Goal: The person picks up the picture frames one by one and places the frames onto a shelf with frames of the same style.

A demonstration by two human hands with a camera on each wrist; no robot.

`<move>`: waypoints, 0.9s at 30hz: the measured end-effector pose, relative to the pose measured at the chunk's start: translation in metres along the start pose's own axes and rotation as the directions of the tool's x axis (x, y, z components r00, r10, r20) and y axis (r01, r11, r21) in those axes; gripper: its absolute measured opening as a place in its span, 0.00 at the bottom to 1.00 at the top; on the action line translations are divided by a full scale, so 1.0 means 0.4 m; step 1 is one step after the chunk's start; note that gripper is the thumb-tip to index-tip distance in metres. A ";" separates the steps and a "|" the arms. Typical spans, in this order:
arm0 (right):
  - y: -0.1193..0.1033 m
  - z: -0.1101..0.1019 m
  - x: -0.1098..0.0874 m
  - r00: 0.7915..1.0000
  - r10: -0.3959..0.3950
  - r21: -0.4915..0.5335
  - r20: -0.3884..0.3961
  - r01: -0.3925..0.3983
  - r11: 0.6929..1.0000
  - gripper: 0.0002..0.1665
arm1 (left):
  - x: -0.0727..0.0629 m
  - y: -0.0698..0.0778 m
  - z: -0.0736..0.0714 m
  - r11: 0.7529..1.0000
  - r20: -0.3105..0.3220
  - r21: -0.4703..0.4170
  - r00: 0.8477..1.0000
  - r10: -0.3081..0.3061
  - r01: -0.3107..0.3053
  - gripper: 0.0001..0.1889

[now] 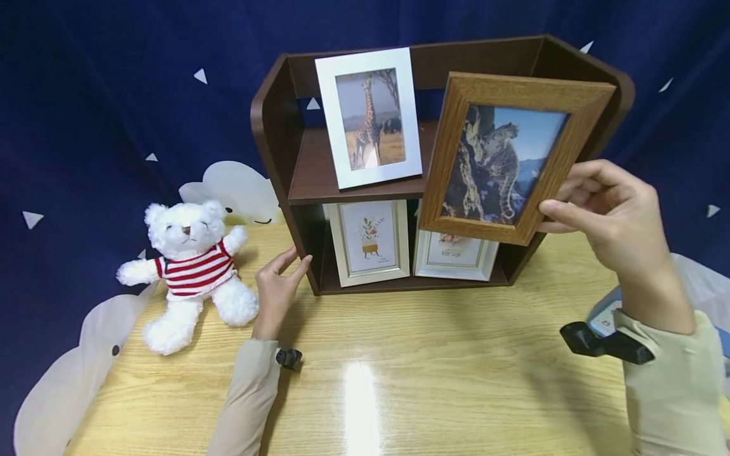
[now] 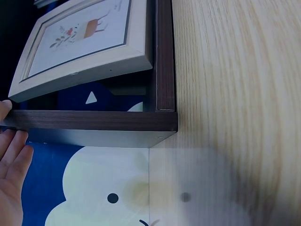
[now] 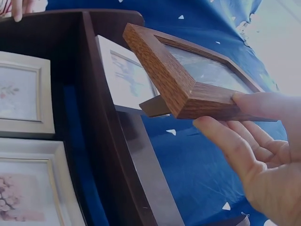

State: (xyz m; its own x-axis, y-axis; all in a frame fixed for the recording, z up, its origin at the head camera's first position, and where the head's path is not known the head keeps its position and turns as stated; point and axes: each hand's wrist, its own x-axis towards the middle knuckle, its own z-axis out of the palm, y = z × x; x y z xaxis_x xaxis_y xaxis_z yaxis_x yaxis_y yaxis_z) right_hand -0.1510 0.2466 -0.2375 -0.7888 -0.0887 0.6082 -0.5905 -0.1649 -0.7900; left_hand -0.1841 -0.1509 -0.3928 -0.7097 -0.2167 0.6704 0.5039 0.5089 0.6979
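My right hand [image 1: 613,215] pinches the right edge of a brown wooden picture frame [image 1: 590,104] with a snow leopard photo. The frame is held tilted in front of the upper right of a dark brown shelf [image 1: 268,133]; its back stand [image 3: 155,107] sticks out behind. My left hand [image 1: 279,285] grips the shelf's left side panel low down, thumb on one face and fingers on the other. A white picture frame [image 1: 331,114] with a giraffe photo stands on the upper level. Below it are a cream picture frame [image 1: 373,277] with a plant print and a white picture frame [image 1: 453,274], partly hidden by the brown one.
A white teddy bear [image 1: 194,278] in a red-striped shirt sits left of my left hand. A blue object [image 1: 604,316] lies partly hidden behind my right wrist. The wooden table [image 1: 428,367] stretches before the shelf, and a dark blue curtain [image 1: 142,76] hangs behind.
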 end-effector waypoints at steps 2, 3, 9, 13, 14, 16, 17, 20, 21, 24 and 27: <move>-0.002 -0.004 0.011 1.000 -0.002 -0.005 0.002 0.002 1.000 0.15 | -0.001 0.000 0.000 1.000 0.003 -0.002 1.000 0.000 0.000 0.13; -0.003 -0.006 0.017 1.000 -0.002 -0.009 0.002 0.002 1.000 0.16 | -0.002 0.001 -0.001 1.000 0.002 -0.001 1.000 -0.002 0.002 0.13; -0.002 -0.013 0.054 1.000 -0.004 0.019 -0.022 0.005 1.000 0.18 | -0.004 0.003 -0.003 1.000 0.004 0.004 1.000 -0.011 0.011 0.13; 0.005 -0.019 0.077 0.999 0.001 0.067 -0.033 0.001 0.998 0.16 | -0.005 0.003 -0.003 1.000 0.006 0.006 1.000 -0.004 0.004 0.13; 0.007 -0.020 0.083 0.999 0.005 0.068 -0.039 -0.002 0.998 0.16 | -0.005 0.003 -0.003 1.000 0.005 0.004 1.000 -0.003 0.003 0.13; 0.010 -0.022 0.096 0.999 0.008 0.080 -0.043 -0.005 0.997 0.17 | -0.004 0.004 -0.003 1.000 0.007 0.005 1.000 0.001 -0.001 0.13; 0.012 -0.022 0.102 0.999 0.009 0.078 -0.050 -0.006 0.997 0.17 | -0.003 0.004 -0.003 1.000 0.008 0.004 1.000 0.002 -0.002 0.13; 0.018 -0.022 0.116 0.998 0.023 0.086 -0.066 -0.017 0.996 0.17 | -0.001 0.004 -0.002 1.000 0.011 -0.004 1.000 0.007 -0.007 0.13; 0.021 -0.023 0.119 0.997 0.028 0.082 -0.068 -0.022 0.996 0.17 | -0.001 0.005 -0.002 1.000 0.014 -0.006 1.000 0.009 -0.009 0.13; 0.030 -0.024 0.128 0.995 0.046 0.046 -0.083 -0.042 0.998 0.17 | -0.001 0.006 -0.003 1.000 0.018 -0.016 1.000 0.010 -0.009 0.13; 0.038 -0.027 0.135 0.993 0.058 -0.010 -0.100 -0.060 0.998 0.17 | -0.001 0.007 -0.004 1.000 0.022 -0.018 1.000 0.006 -0.006 0.13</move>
State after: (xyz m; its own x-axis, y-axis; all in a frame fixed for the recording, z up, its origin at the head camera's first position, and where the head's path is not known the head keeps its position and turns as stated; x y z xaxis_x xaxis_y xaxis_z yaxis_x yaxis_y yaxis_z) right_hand -0.2045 0.2500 -0.2174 -0.8350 0.0000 0.5503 -0.5441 -0.1497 -0.8256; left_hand -0.1817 -0.1506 -0.3907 -0.7173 -0.1949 0.6690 0.5167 0.4954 0.6983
